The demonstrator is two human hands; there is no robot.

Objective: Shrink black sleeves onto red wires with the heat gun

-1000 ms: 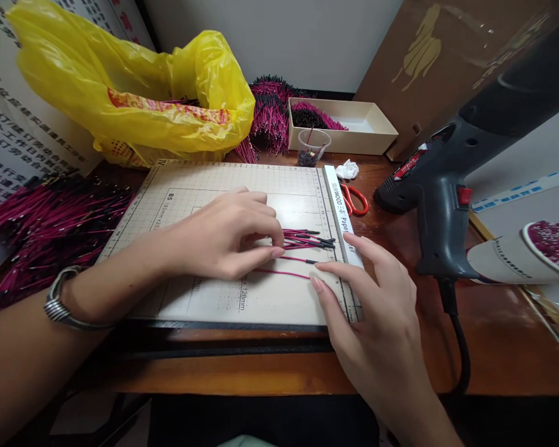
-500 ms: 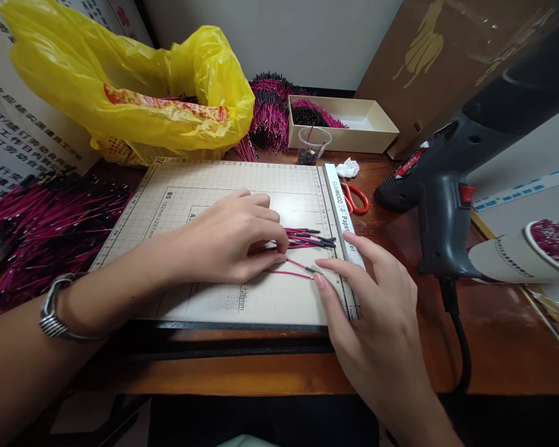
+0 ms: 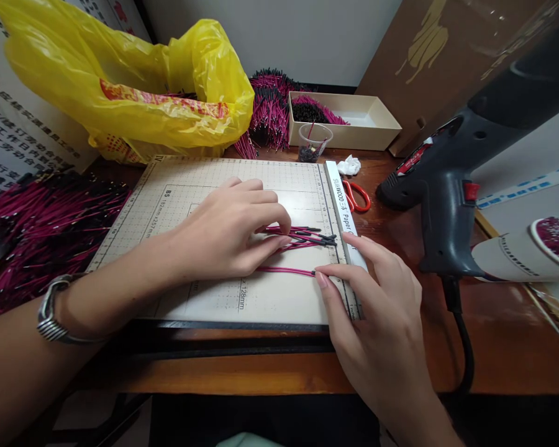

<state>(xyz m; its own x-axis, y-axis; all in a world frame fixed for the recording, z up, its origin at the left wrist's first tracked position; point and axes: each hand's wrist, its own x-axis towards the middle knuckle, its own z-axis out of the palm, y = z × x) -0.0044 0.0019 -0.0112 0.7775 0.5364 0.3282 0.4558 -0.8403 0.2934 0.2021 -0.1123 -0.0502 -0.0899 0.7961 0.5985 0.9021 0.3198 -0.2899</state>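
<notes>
Several thin magenta wires with black ends (image 3: 302, 236) lie in a loose bunch on the cream paper-cutter board (image 3: 270, 304). My left hand (image 3: 242, 226) rests over the left part of this bunch, fingers curled and thumb and forefinger closing on the wires; its palm hides their far ends. Below the bunch, a pair of magenta wires (image 3: 286, 270) runs side by side. My right hand (image 3: 377, 304) pinches the right ends of this pair between thumb and forefinger, near the cutter's metal edge strip (image 3: 341, 205).
A yellow plastic bag (image 3: 168, 130), piled magenta wires (image 3: 60, 230) and a cardboard tray (image 3: 368, 139) surround the board. A clear cup (image 3: 314, 146), orange-handled scissors (image 3: 358, 197), a heat gun (image 3: 447, 211) and a paper cup (image 3: 507, 257) stand or lie nearby.
My left hand has shifted slightly up, from the single wire to the bunch. The wire that lay apart now lies alongside the other one, both ends at my right fingertips.
</notes>
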